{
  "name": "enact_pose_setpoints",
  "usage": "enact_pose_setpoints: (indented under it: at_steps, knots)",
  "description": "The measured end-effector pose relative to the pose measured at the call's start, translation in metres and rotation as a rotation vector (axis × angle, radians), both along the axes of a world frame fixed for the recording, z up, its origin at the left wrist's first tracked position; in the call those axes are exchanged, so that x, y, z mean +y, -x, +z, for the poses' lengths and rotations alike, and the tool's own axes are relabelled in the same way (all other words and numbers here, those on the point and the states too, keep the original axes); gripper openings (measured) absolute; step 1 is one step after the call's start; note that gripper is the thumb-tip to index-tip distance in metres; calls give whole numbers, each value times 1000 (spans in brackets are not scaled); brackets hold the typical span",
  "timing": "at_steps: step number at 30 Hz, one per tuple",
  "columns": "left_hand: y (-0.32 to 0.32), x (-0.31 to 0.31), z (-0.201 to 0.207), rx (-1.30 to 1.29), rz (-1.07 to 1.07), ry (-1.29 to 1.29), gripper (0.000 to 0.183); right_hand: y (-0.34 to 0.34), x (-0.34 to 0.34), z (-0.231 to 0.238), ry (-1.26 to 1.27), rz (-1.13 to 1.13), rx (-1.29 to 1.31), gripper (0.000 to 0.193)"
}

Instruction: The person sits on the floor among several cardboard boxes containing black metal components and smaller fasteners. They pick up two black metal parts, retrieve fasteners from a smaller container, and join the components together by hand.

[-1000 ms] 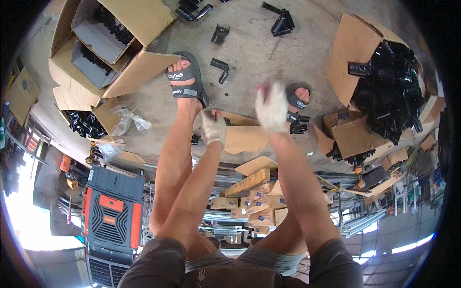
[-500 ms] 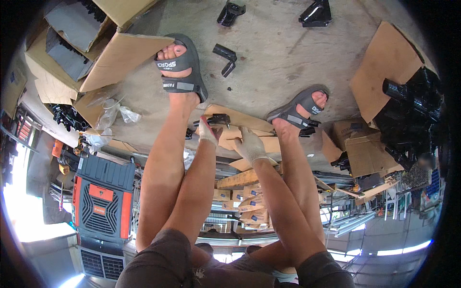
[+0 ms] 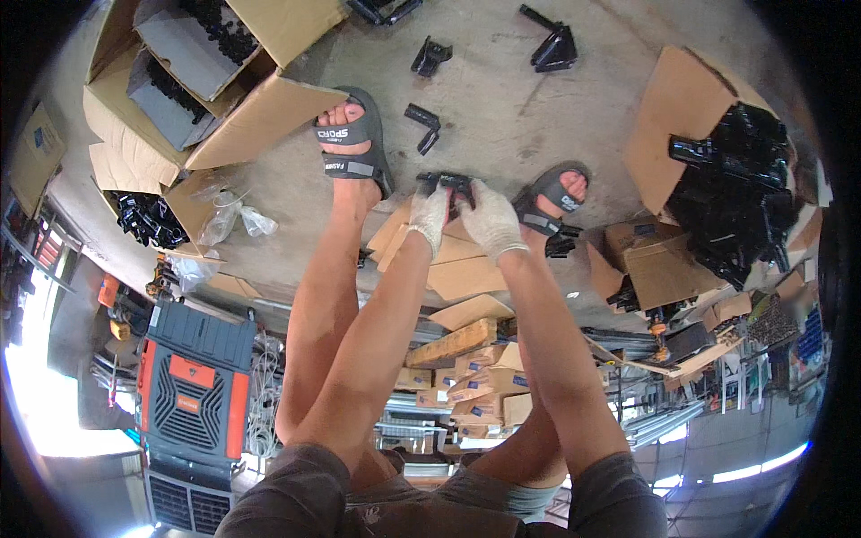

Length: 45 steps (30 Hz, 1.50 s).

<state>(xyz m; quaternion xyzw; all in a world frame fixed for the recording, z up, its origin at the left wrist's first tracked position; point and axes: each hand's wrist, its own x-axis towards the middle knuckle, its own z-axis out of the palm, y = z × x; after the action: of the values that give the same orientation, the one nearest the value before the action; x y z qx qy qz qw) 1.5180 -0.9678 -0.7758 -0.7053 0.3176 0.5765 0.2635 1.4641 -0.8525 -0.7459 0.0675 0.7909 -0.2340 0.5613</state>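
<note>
Passable on the far side of the black part (image 3: 446,181) (held between left hand (image 3: 430,218) and right hand (image 3: 490,220)), over bare concrete floor (image 3: 493,103), though interrupted just beyond it by a bent black fitting (image 3: 422,127) and farther out by a black bracket (image 3: 432,56). Blocked to its left by the left foot (image 3: 348,125) and a large open carton (image 3: 242,134). Open to its right only as far as the right foot (image 3: 558,195). Cluttered on its near side with cardboard flaps (image 3: 462,269).
</note>
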Motion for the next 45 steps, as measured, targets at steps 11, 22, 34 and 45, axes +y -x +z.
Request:
enact_pose_setpoints:
  at_steps: [11,22,34,45]
  knots:
    - [75,-209,118,334,-328,147,30,119,74,52,-41,86,48,32]
    - [-319,-200,26,-373,41,77,35,172,56,15,-127,374,98,28]
    - [-129,-194,48,-268,-87,554,30,175,-34,22,-7,321,223,26]
    - [147,-151,121,847,-1534,107,46,234,-60,11,38,-87,842,28]
